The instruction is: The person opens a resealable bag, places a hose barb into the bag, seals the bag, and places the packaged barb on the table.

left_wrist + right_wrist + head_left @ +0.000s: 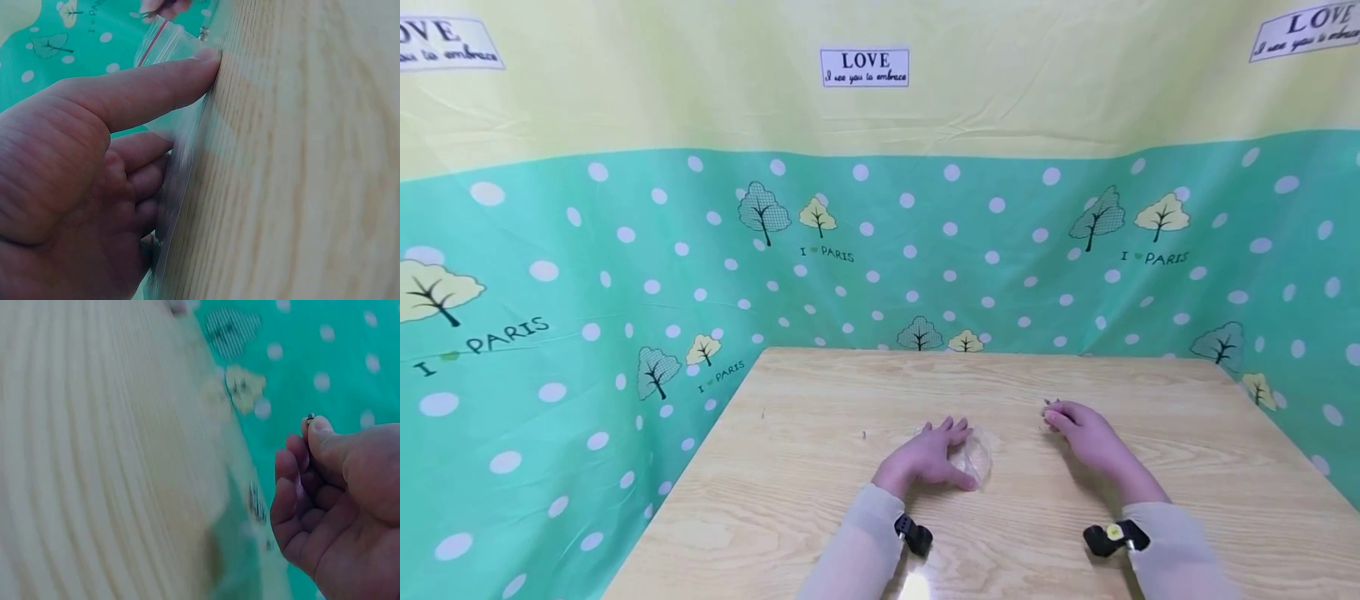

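Pale wood-grain bench [820, 392]: your left hand [931, 456], fingers spread, rests on a clear, red-striped plastic zip bag [979, 460]; your right hand [1086, 433], fingers curled, pinches a small, dark metallic piece [310, 418] right of the bag.

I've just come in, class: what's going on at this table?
A person's left hand rests on a clear bag on the table. Farther right, the right hand pinches a small piece at its fingertips, apart from the bag. A tiny thing, too small to identify, lies left of the left hand.
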`<act>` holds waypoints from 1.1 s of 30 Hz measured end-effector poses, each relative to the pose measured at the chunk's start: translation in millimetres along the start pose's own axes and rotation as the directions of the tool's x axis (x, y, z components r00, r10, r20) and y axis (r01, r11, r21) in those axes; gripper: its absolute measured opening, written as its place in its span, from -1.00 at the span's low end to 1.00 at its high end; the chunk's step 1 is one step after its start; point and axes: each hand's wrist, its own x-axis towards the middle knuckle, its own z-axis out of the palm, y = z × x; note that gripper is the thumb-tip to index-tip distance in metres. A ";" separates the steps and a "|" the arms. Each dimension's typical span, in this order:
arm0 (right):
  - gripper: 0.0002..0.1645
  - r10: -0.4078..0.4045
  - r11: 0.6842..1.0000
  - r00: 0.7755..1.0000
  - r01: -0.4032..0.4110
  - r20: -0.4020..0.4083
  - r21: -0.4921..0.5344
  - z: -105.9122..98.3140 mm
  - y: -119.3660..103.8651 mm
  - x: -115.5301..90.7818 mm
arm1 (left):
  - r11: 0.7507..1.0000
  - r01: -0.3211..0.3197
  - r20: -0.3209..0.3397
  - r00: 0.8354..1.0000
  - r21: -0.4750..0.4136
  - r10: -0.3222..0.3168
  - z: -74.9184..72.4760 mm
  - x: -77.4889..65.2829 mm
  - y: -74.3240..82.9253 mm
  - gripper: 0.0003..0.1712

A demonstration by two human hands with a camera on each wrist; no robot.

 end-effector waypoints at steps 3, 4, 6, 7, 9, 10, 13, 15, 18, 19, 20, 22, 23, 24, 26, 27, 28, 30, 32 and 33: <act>-0.55 -0.047 0.999 0.999 0.046 0.023 0.018 14.8 -17.3 0.7 | 1.000 -0.008 -0.002 1.000 0.005 0.008 -0.2 -0.6 -0.3 0.10; -0.59 -0.062 0.998 0.998 0.062 0.033 0.017 19.3 -22.5 0.8 | 1.000 -0.011 -0.002 1.000 0.009 0.011 -0.5 -0.5 -0.4 0.10; -0.65 -0.084 0.996 0.995 0.083 0.050 0.020 28.1 -31.8 1.1 | 1.000 -0.023 -0.007 1.000 0.018 0.023 -1.2 -0.4 -0.4 0.11; -0.69 -0.089 0.996 0.995 0.088 0.055 0.018 32.1 -36.0 0.9 | 0.999 -0.025 -0.008 1.000 0.024 0.025 -1.7 -0.3 -0.4 0.11; -0.72 -0.111 0.994 0.991 0.111 0.068 0.011 38.8 -42.7 0.3 | 0.999 -0.025 -0.008 1.000 0.034 0.026 -2.4 -0.5 -0.4 0.11; -0.74 -0.121 0.993 0.990 0.121 0.074 0.008 41.9 -44.9 0.1 | 0.999 -0.023 -0.009 1.000 0.036 0.024 -2.7 -0.6 -0.3 0.11; -0.76 -0.127 0.992 0.988 0.127 0.085 0.002 49.6 -48.6 -1.9 | 0.999 -0.022 -0.013 1.000 0.038 0.023 -2.8 -0.9 0.2 0.11; -0.78 -0.126 0.992 0.988 0.126 0.088 0.000 53.8 -49.0 -3.5 | 0.999 -0.021 -0.014 1.000 0.038 0.021 -1.9 -0.7 0.5 0.11; -0.80 -0.140 0.990 0.987 0.141 0.083 -0.002 58.0 -48.6 -6.1 | 0.999 -0.020 -0.009 1.000 0.037 0.021 0.3 -0.3 0.4 0.11; -0.81 -0.147 0.989 0.986 0.148 0.078 -0.003 58.9 -47.9 -7.0 | 0.999 -0.021 -0.008 1.000 0.041 0.021 1.5 -0.1 0.5 0.10; -0.81 -0.151 0.988 0.986 0.152 0.073 -0.004 59.7 -47.3 -7.8 | 0.999 -0.022 -0.006 1.000 0.043 0.022 2.4 0.1 0.5 0.10; -0.82 -0.156 0.988 0.986 0.156 0.062 -0.009 60.7 -47.0 -8.4 | 0.999 -0.022 -0.003 1.000 0.044 0.022 3.4 0.1 1.1 0.10; -0.83 -0.157 0.987 0.986 0.158 0.055 -0.013 61.1 -47.1 -8.3 | 0.999 -0.022 -0.003 1.000 0.042 0.022 3.5 0.1 1.3 0.10; -0.83 -0.159 0.987 0.986 0.160 0.050 -0.016 61.5 -47.4 -7.9 | 0.999 -0.020 -0.005 1.000 0.040 0.020 3.2 0.0 1.7 0.10; -0.83 -0.164 0.986 0.986 0.165 0.044 -0.021 62.2 -48.4 -7.0 | 0.999 -0.019 -0.011 1.000 0.040 0.020 2.5 0.2 2.3 0.11; -0.83 -0.166 0.986 0.985 0.167 0.041 -0.024 62.6 -48.9 -6.3 | 0.999 -0.018 -0.013 1.000 0.040 0.019 1.9 0.2 2.3 0.11; -0.83 -0.167 0.986 0.985 0.168 0.039 -0.022 63.1 -49.5 -6.0 | 0.999 -0.018 -0.014 1.000 0.038 0.019 1.4 0.0 2.1 0.11; -0.83 -0.170 0.985 0.985 0.171 0.039 -0.022 63.9 -50.4 -5.8 | 0.999 -0.021 -0.016 1.000 0.043 0.022 0.9 0.3 1.6 0.11; -0.83 -0.169 0.985 0.985 0.170 0.037 -0.026 64.7 -51.2 -6.2 | 0.999 -0.024 -0.012 1.000 0.048 0.025 0.7 0.3 0.8 0.11; -0.83 -0.167 0.985 0.985 0.168 0.037 -0.026 65.0 -51.7 -6.4 | 0.998 -0.025 -0.010 1.000 0.050 0.025 0.7 0.2 0.6 0.10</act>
